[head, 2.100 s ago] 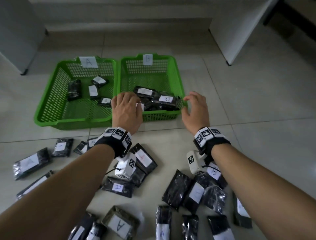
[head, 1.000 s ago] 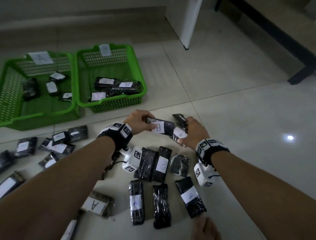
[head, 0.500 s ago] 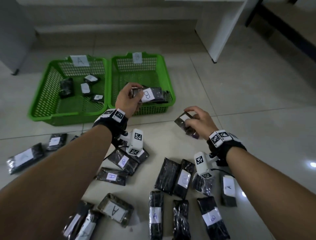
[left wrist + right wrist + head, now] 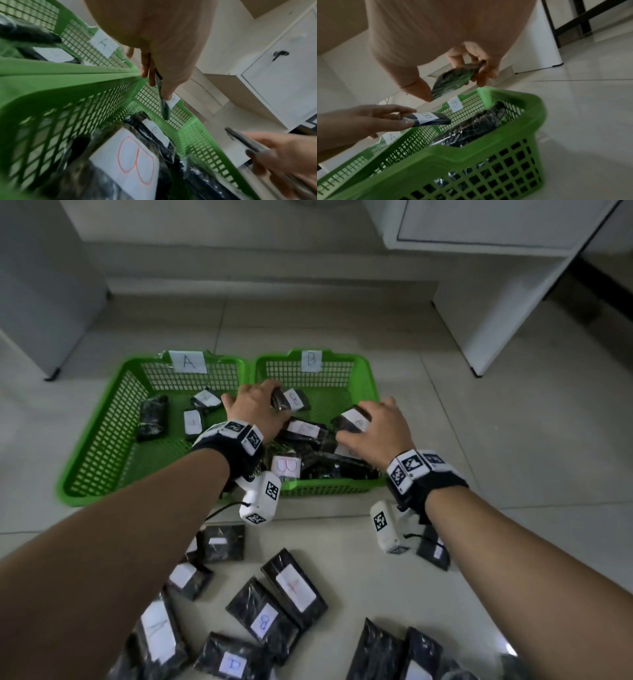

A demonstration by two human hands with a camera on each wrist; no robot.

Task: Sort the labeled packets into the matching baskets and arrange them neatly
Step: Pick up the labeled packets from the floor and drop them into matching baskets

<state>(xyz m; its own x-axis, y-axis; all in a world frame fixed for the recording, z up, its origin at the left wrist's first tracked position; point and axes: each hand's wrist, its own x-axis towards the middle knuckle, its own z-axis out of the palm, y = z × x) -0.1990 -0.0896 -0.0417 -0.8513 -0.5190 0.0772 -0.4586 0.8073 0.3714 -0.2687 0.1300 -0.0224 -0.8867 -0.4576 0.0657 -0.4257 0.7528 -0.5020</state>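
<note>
**Both hands now over basket B, each carrying a packet**

Since half a second ago both of your hands have travelled forward from above the floor pile to above the right-hand green plastic mesh basket with the paper "B" tag (image 4: 363,371). Head view has tilted with them; baskets sit nearer centre.

- Left hand (image 4: 255,409): grip closed on a black plastic-wrapped packet with a white "B" label (image 4: 293,399), thumb on top, fingers under. Right wrist view shows it held level above the basket's inner wall, not yet let go.
- Right hand (image 4: 380,428): grip pinching a second black wrapped packet with a white label (image 4: 352,419), tilted, over the basket's near half. Its letter reads like B in the head view, but blur leaves it uncertain.
- Basket B already holds a loose heap of dark packets, one with a large red "B" (image 4: 286,468) near the front wall. They overlap at odd angles.
- Left-hand green mesh basket tagged "A" (image 4: 102,440) holds a few packets, spread apart.
- Many labelled black packets (image 4: 274,607) remain on the tiled floor (image 4: 513,440) near your forearms, A and B mixed.

Judgement: you are at the release step for two B packets. Sorting looks well short of finished, and the B heap will need straightening before it counts as neat. Set these down flat rather than dropping them onto the pile.
</note>
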